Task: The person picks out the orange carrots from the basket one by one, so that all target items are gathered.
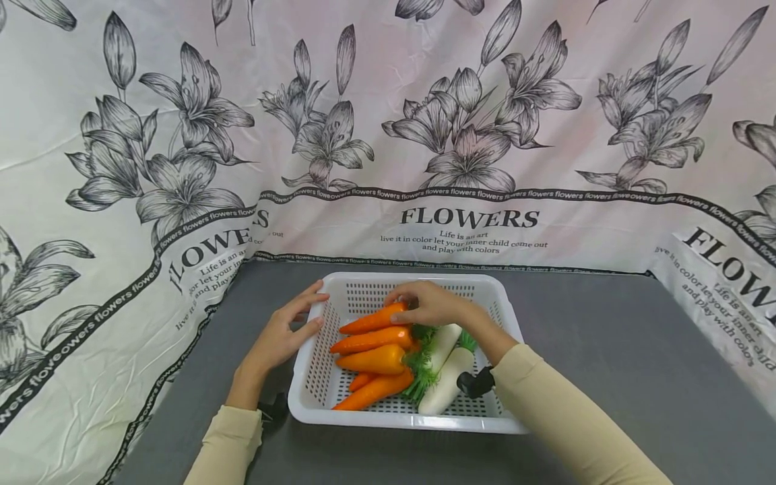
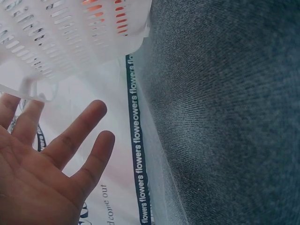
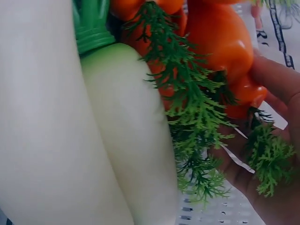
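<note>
A white perforated basket (image 1: 412,422) holds several orange carrots (image 1: 370,360) on its left side and white radishes (image 1: 450,378) on its right. My right hand (image 1: 433,303) reaches over the far side, thumb and fingers around the thick end of the top carrot (image 1: 374,319); in the right wrist view the hand (image 3: 276,140) curves about a carrot end (image 3: 243,96) beside green fronds (image 3: 187,112). My left hand (image 1: 285,333) rests on the basket's left rim, its fingers extended; in the left wrist view the hand (image 2: 51,173) has fingers spread beside the basket wall (image 2: 70,42).
The basket stands on a grey cloth-covered table (image 1: 606,350). Behind and at the sides hangs a white curtain (image 1: 339,229) with flower prints and lettering. A black wrist camera (image 1: 475,383) on the right arm overhangs the basket's right part.
</note>
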`<act>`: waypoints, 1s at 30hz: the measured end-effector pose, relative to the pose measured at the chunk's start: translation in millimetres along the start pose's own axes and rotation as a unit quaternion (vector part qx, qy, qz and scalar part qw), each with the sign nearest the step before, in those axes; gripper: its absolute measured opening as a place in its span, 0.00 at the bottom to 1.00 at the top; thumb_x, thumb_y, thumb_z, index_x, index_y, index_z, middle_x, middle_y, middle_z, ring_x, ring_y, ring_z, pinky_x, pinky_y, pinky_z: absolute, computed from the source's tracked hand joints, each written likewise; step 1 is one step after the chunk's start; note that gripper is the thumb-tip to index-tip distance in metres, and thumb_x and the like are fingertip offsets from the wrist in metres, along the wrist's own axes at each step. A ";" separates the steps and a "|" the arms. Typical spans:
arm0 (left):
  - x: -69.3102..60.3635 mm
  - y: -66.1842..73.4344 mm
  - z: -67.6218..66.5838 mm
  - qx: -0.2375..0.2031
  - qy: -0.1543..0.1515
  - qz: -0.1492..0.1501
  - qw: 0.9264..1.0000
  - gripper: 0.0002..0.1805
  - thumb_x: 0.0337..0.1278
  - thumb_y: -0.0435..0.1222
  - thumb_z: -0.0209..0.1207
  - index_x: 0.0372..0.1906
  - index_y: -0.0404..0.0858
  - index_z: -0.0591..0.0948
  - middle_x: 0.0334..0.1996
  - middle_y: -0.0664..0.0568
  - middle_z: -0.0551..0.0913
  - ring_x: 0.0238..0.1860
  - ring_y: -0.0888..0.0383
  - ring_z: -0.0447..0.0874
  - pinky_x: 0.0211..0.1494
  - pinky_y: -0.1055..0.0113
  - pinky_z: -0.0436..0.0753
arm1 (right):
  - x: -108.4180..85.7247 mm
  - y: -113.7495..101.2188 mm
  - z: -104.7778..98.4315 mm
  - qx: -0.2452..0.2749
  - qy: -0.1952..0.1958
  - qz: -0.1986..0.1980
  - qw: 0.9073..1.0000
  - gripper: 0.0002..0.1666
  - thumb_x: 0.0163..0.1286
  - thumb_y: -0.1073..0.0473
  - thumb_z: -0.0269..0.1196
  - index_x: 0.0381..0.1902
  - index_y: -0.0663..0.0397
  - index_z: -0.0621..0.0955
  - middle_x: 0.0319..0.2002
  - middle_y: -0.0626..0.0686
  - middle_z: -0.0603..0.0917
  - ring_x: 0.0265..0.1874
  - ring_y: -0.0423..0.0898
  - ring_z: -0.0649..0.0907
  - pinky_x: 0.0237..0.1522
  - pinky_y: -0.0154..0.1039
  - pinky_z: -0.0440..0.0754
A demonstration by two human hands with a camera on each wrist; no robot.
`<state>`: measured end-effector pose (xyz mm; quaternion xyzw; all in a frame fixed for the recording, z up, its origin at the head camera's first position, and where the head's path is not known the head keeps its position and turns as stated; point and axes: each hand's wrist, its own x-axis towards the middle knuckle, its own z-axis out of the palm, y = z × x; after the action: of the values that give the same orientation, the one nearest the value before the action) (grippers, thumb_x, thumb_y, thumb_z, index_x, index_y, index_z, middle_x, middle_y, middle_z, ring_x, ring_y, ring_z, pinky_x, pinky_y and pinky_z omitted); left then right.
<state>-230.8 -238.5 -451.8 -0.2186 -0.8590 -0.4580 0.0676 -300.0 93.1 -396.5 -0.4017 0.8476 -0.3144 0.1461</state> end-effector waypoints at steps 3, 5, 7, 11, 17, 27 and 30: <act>0.1 0.1 0.4 -0.001 0.000 -0.001 1.000 0.26 0.71 0.41 0.58 0.71 0.49 0.75 0.81 0.55 0.59 0.62 0.45 0.78 0.63 0.43 0.77 | -1.2 0.7 -1.8 -0.001 -0.008 0.000 1.000 0.20 0.71 0.54 0.67 0.59 0.50 0.83 0.50 0.49 0.87 0.44 0.41 0.83 0.54 0.39 0.83; -0.1 0.0 0.6 -0.003 0.000 -0.003 1.000 0.25 0.71 0.41 0.58 0.71 0.50 0.75 0.81 0.55 0.59 0.62 0.45 0.78 0.63 0.43 0.77 | -2.6 0.1 -3.3 -0.014 -0.014 -0.005 1.000 0.22 0.71 0.54 0.67 0.60 0.52 0.83 0.53 0.51 0.87 0.44 0.41 0.82 0.53 0.39 0.82; -0.4 0.0 0.9 -0.003 0.000 -0.004 1.000 0.25 0.71 0.41 0.58 0.71 0.50 0.74 0.81 0.55 0.59 0.61 0.45 0.79 0.63 0.43 0.77 | -4.2 -1.6 -5.5 -0.029 -0.023 -0.007 0.999 0.24 0.71 0.53 0.67 0.62 0.54 0.82 0.55 0.52 0.86 0.43 0.40 0.81 0.52 0.38 0.82; -0.9 0.1 1.4 -0.003 -0.001 -0.002 1.000 0.25 0.71 0.41 0.57 0.71 0.50 0.74 0.81 0.55 0.59 0.59 0.46 0.80 0.62 0.43 0.78 | -8.7 -7.5 -12.3 -0.061 -0.046 -0.004 0.997 0.25 0.70 0.53 0.67 0.63 0.55 0.82 0.55 0.53 0.87 0.41 0.39 0.80 0.49 0.36 0.81; -0.3 0.1 0.8 -0.002 0.000 0.005 1.000 0.25 0.72 0.40 0.57 0.71 0.50 0.74 0.81 0.54 0.59 0.55 0.52 0.81 0.61 0.47 0.80 | -18.7 -11.1 -25.0 -0.045 -0.054 0.011 0.997 0.24 0.69 0.55 0.68 0.62 0.52 0.83 0.55 0.50 0.87 0.42 0.39 0.83 0.49 0.36 0.83; -0.8 1.3 0.2 0.001 0.000 0.008 1.000 0.26 0.72 0.39 0.57 0.72 0.49 0.74 0.81 0.54 0.59 0.55 0.54 0.81 0.59 0.54 0.82 | -51.0 -14.8 -53.8 0.000 -0.002 0.022 1.000 0.27 0.70 0.54 0.68 0.66 0.50 0.80 0.57 0.50 0.86 0.45 0.42 0.85 0.53 0.46 0.85; -0.8 2.1 0.1 0.003 0.000 0.009 1.000 0.25 0.72 0.39 0.57 0.72 0.48 0.74 0.81 0.53 0.59 0.55 0.54 0.81 0.59 0.53 0.82 | -63.8 -12.9 -63.7 -0.013 0.032 0.042 0.999 0.28 0.69 0.52 0.68 0.66 0.47 0.81 0.60 0.50 0.85 0.46 0.43 0.84 0.52 0.45 0.85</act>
<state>-229.2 -237.7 -450.6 -0.2260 -0.8585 -0.4547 0.0718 -283.7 162.7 -340.1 -0.3574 0.8720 -0.3097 0.1264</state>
